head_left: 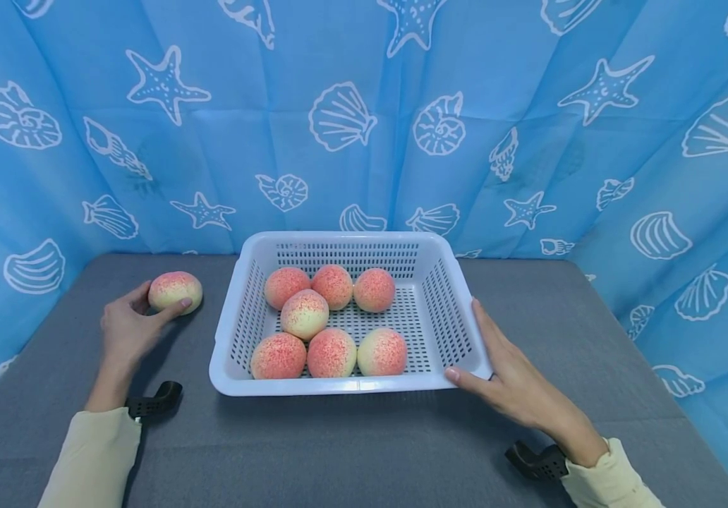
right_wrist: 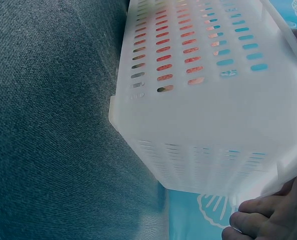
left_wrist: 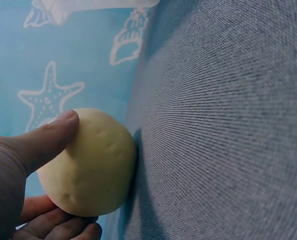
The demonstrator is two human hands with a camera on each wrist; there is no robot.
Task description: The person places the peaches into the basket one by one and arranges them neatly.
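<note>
To the left of the basket, my left hand [head_left: 130,326] grips a pink-and-cream peach [head_left: 176,292], thumb on the near side and fingers round the far side. In the left wrist view the peach's pale yellow side [left_wrist: 96,165] shows, low against the grey cloth. A white perforated plastic basket [head_left: 364,384] stands mid-table with several peaches [head_left: 332,353] inside, in a back row, a front row and one between. My right hand [head_left: 516,381] holds the basket's front right corner, thumb at the front rim and fingers along the right side; part of the grip is hidden.
Grey cloth [head_left: 351,451] covers the table. A blue curtain with white shells and starfish [head_left: 364,176] hangs behind it and along the sides. Black wrist straps [head_left: 156,401] sit on both arms, below cream sleeves.
</note>
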